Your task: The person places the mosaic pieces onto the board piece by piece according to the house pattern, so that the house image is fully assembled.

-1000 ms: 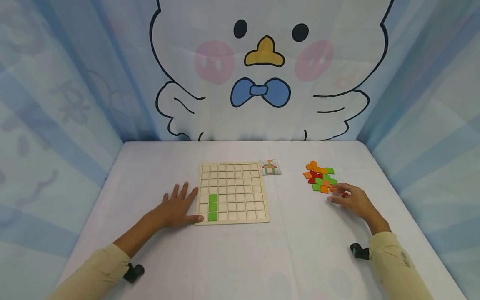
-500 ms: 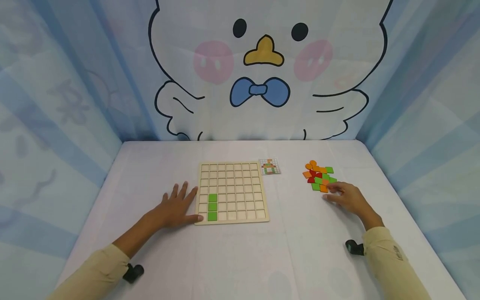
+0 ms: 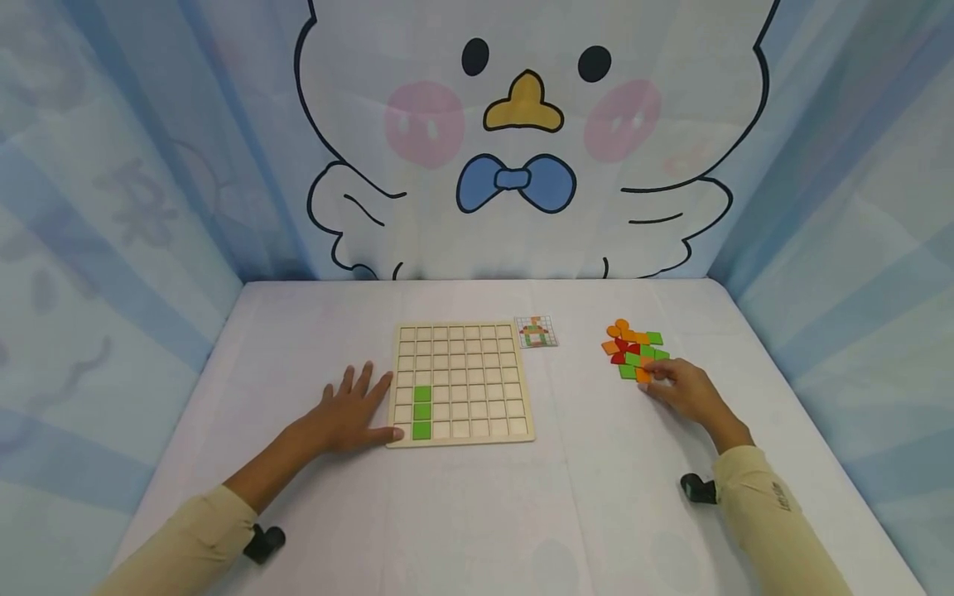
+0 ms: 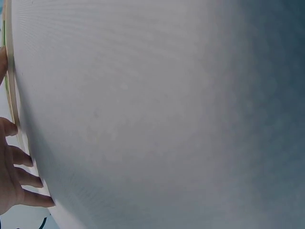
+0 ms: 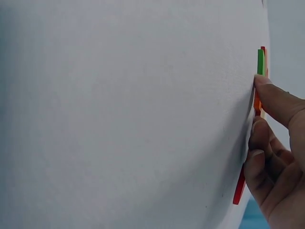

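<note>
A wooden grid board (image 3: 477,407) lies flat, with three green square tiles (image 3: 421,411) stacked in one column at its lower left. My left hand (image 3: 346,420) rests spread at the board's left edge, its thumb on the near-left corner; the left wrist view shows its fingers (image 4: 29,179) along that edge. On the right, my right hand (image 3: 689,393) pinches an orange square tile (image 3: 643,376) between thumb and forefinger, at the near side of a pile of colored pieces (image 3: 632,359). Under its other fingers, a red piece (image 5: 239,186) shows in the right wrist view.
A small card with a printed colored pattern (image 3: 537,331) touches the board's upper right corner. White cloth covers the table (image 3: 484,513). Printed curtains (image 3: 522,240) stand behind the table and on both sides.
My right hand has moved left, from the pile's right side to the orange tile at its near edge, and its thumb and forefinger have come closer together. My left hand stays where it was.
</note>
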Tool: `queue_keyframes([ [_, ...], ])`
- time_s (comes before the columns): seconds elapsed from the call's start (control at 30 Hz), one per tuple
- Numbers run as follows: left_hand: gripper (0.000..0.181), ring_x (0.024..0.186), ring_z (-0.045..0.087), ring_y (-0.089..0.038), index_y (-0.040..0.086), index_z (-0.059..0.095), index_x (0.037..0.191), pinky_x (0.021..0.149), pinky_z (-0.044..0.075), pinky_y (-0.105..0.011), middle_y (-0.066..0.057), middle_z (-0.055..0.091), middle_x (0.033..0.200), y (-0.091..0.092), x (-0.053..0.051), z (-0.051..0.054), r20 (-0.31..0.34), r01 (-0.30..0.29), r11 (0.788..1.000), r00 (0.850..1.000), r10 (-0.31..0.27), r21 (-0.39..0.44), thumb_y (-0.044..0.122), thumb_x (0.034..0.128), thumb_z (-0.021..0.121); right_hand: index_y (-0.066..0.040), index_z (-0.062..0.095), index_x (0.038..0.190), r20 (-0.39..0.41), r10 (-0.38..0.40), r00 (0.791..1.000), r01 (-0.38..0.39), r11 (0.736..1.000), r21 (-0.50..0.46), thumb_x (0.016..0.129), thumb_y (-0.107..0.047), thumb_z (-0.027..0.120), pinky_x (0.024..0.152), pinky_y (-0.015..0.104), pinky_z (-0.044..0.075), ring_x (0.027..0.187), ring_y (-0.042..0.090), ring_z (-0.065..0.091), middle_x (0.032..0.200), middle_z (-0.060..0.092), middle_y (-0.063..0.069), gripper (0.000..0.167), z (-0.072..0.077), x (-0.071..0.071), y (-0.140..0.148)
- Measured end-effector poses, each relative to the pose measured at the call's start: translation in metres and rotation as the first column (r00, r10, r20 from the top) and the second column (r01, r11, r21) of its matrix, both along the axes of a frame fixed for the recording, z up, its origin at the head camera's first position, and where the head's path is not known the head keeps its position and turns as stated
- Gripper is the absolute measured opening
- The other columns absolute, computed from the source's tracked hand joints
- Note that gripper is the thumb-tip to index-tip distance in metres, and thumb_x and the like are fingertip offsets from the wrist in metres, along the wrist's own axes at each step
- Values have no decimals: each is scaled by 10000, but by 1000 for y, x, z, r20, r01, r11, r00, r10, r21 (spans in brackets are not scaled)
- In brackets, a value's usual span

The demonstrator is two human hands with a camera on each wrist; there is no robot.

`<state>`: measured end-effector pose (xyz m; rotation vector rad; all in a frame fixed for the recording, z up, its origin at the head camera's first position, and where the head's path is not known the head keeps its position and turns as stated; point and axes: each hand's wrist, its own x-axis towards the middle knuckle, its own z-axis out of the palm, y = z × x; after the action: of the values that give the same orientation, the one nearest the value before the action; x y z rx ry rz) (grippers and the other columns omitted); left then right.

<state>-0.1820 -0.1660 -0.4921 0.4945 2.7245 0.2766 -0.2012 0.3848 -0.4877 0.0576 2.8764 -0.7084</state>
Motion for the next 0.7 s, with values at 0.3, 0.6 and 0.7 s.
queue_keyframes([
  [0.3,1067,1486,70,-580,100,214,1607,1085,179,-789,-301,100,1646,-1,0,-1,-4,3,1000,1000,-3,9,771,849,554,12,629,1310,-3,-4,1000,4,1000,-2,952,-196,702,1040,627,425,1194,476,522,1213,619,277,420,-1,-2,-3],
  [0.6,1065,1486,76,-580,101,214,1607,1083,187,-789,-302,103,1645,-2,-1,-3,-9,6,1000,1000,-6,6,770,851,552,7,631,1317,4,4,1000,-4,1000,1,954,-194,699,1033,629,431,1203,481,523,1225,620,279,421,1,-3,-2],
  [0.7,1065,1484,74,-583,98,215,1606,1082,186,-790,-305,103,1644,-1,-1,-3,-8,7,1000,1000,-7,8,767,851,556,10,628,1320,3,13,1000,-13,1000,7,951,-196,702,1029,630,432,1200,483,523,1225,621,280,429,0,-3,-2],
])
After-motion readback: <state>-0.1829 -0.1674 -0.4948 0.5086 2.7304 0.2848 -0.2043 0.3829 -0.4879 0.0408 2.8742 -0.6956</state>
